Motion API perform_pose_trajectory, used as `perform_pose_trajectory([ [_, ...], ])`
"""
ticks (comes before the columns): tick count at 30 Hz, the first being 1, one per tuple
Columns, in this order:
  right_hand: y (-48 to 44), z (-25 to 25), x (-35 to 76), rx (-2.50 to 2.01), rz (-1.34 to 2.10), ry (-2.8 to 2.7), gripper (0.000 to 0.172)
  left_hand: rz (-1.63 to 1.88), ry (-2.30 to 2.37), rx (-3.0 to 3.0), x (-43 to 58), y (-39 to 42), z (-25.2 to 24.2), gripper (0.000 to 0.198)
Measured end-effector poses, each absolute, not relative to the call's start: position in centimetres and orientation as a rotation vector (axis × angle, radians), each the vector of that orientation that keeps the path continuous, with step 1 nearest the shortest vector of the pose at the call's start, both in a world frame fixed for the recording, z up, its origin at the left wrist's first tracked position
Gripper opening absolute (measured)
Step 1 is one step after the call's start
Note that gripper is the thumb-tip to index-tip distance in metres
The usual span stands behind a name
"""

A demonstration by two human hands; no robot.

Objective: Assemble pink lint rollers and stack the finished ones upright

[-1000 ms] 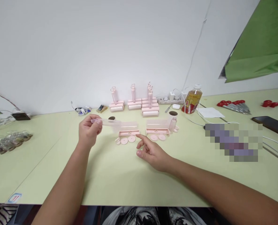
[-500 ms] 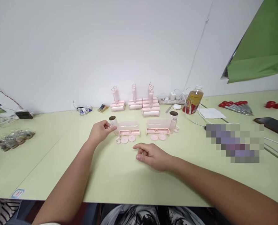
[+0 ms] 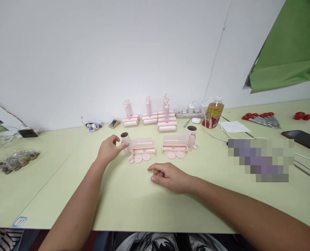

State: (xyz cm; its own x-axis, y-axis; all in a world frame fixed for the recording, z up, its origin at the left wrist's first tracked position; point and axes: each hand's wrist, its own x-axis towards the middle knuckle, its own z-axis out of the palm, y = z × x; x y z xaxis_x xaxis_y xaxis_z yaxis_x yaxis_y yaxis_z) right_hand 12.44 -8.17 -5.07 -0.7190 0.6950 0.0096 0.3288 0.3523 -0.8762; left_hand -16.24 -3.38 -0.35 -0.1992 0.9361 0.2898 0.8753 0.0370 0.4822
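Observation:
My left hand (image 3: 110,149) is open, thumb and fingers apart, with the thumb tip at a small clear pink bottle (image 3: 124,147). Just behind that bottle stands a cardboard-cored white roll (image 3: 125,136). To its right lie a pink open holder (image 3: 143,150), a clear cover (image 3: 143,142), two pink discs (image 3: 138,159) and a small pale pink piece (image 3: 131,159). A matching set sits further right: holder (image 3: 175,149), cover (image 3: 174,140), discs (image 3: 171,155), bottle (image 3: 191,142) and roll (image 3: 191,129). My right hand (image 3: 170,177) rests in front, loosely curled with its index finger stretched out, holding nothing.
Several pink roller units (image 3: 166,127), some with upright bottles, stand by the wall. Rightward are a power strip (image 3: 187,114), a drink bottle (image 3: 213,113), cables, a paper (image 3: 234,126), red-handled tools (image 3: 262,119) and a phone (image 3: 305,139). Bagged items (image 3: 12,160) lie left.
My left hand has let go of the small clear bottle, which stands upright by the roll; its thumb and fingers have parted. My right hand stays almost where it was.

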Motion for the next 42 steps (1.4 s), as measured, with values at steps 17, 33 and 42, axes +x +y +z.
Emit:
perform_pose_trajectory([
  [17,-8.1,-5.3,12.4,-0.851,1.294,-2.279,0.044,1.172,2.010,1.896,-13.8,-2.7,-1.1,0.042],
  [33,-8.0,-5.3,12.3,-0.836,1.240,-2.312,0.040,0.132,2.366,1.987,-11.8,0.1,5.8,0.036],
  [42,-8.2,-5.1,12.3,-0.840,1.216,-2.308,0.040,0.085,2.302,1.912,-12.2,1.2,5.7,0.063],
])
